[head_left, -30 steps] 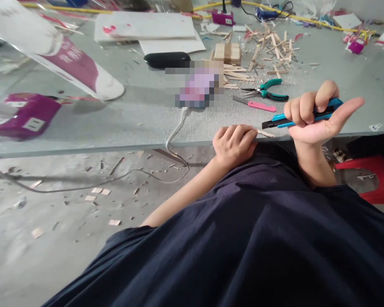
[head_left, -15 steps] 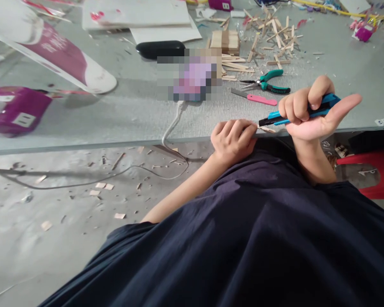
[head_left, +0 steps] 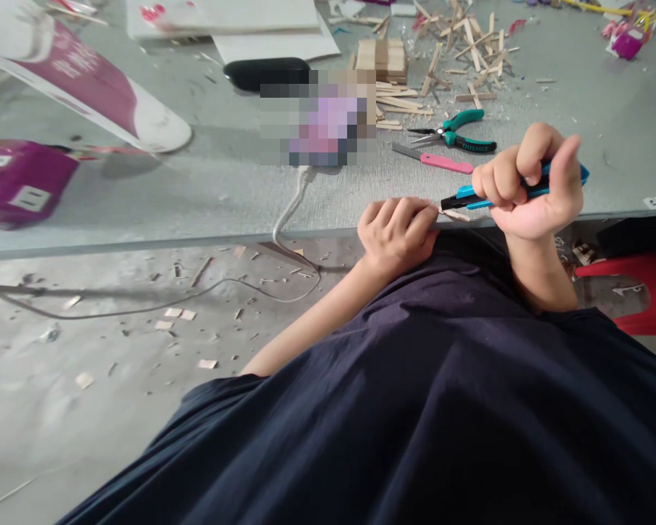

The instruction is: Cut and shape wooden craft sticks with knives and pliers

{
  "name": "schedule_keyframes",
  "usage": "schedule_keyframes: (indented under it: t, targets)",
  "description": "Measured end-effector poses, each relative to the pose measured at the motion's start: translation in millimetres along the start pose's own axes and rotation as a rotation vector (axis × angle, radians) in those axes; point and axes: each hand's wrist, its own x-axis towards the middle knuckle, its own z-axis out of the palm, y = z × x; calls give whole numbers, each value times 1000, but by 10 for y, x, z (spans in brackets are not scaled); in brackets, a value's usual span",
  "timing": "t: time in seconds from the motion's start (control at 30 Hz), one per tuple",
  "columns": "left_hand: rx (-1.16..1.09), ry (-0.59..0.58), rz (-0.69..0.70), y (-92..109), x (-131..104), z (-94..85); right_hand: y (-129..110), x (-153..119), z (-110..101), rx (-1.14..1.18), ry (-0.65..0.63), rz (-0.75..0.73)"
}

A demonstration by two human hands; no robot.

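My right hand [head_left: 530,182] is wrapped round a blue and black utility knife [head_left: 473,197], its thumb raised. The knife's tip points left, close to the fingers of my left hand [head_left: 398,232]. That hand is closed at the table's front edge, pinching a small wooden stick [head_left: 455,214] whose end shows to the right of the fingertips; the rest is hidden. Behind the hands lie a pink-handled file or blade [head_left: 445,162] and green-handled needle-nose pliers [head_left: 462,135].
Loose wooden sticks [head_left: 473,47] and a bundled stack of them [head_left: 381,60] lie at the back. A phone-like blurred thing [head_left: 328,127] has a white cable [head_left: 284,215] hanging over the edge. A black case [head_left: 267,74], a purple box [head_left: 25,186] and a red stool [head_left: 642,295] are around.
My right thumb has swung from stretched outward to more upright and bent inward. Both hands otherwise stay almost in place; the whole view has shifted slightly.
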Motion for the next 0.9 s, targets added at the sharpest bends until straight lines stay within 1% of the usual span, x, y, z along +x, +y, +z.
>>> schedule_keyframes:
  t: [0.13,0.23,0.3,0.37,0.43,0.53,0.57,0.63,0.67,0.73,0.83,0.9]
  targets:
    - [31,0,23,14,19,-14,101,-26,3,-77,56,39]
    - [-2,17,5,30,54,-46,255,-23,-3,-112,156,-33]
    - [-21,-28,-33,42,82,-82,305,-22,-10,-128,200,-65]
    - [-48,-108,-75,56,112,-128,265,-35,-20,-129,160,-44]
    - [-70,-169,-95,76,140,-174,159,-61,-27,-127,85,15]
    - [-74,-206,-93,114,174,-232,34,-83,-6,-128,22,73]
    - [-78,-216,-102,127,190,-251,29,-80,13,-123,18,66]
    - [-109,-242,-135,154,251,-298,65,-64,63,-76,28,-9]
    - [-144,-257,-147,166,305,-328,93,-56,87,-38,51,-71]
    - [-275,-287,-132,181,474,-398,132,-51,120,8,83,-140]
    - [-631,-345,-27,182,850,-488,115,-78,115,-76,60,-15]
    - [-845,-432,-38,176,1123,-501,89,-103,98,-75,60,-29]
